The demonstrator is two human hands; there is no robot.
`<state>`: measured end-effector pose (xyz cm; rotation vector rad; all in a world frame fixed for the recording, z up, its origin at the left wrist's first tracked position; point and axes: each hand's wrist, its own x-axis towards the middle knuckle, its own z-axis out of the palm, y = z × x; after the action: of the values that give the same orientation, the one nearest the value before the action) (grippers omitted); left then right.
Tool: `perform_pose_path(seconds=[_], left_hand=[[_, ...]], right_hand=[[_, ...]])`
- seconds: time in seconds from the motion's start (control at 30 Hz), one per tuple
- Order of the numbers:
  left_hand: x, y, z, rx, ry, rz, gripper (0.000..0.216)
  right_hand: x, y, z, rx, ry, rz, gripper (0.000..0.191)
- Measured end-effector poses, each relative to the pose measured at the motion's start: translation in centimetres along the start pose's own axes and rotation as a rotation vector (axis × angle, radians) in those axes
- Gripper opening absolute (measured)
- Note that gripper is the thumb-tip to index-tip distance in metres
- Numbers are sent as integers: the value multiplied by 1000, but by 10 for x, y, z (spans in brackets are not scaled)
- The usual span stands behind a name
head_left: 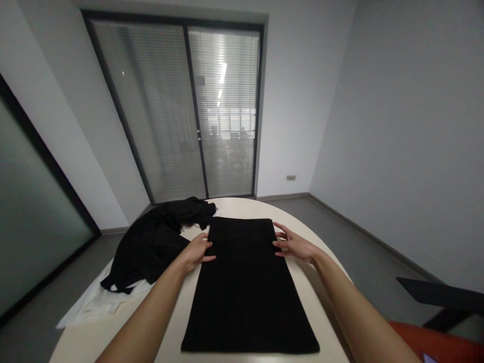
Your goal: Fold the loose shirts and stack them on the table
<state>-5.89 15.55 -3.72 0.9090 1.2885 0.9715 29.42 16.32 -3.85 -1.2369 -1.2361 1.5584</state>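
Note:
A black garment, folded into a long flat panel, lies on the pale round table. Its far end is narrower in view, and the near end reaches close to the table's front. My left hand rests at the left edge of the panel near the far end, fingers apart, with fingertips touching the fabric. At the opposite edge is my right hand, its fingers spread and their tips against the cloth. What kind of garment it is cannot be made out.
Left of the panel lies a rumpled heap of black clothing, with white cloth under it hanging past the table edge. An orange chair seat with a black armrest stands at the lower right. Glass panels with blinds stand beyond.

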Motion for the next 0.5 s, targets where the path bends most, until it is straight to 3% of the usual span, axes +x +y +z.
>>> perform_pose_path(seconds=[0.27, 0.4, 0.5], left_hand=[[0, 3, -3, -71, -39, -46, 21], [-3, 5, -4, -110, -47, -46, 11], [-5, 6, -3, -136, -39, -28, 18]], right_hand=[[3, -3, 6, -71, 11, 33, 31], [-1, -6, 9, -72, -11, 32, 30], [-2, -6, 8, -20, -1, -10, 34]])
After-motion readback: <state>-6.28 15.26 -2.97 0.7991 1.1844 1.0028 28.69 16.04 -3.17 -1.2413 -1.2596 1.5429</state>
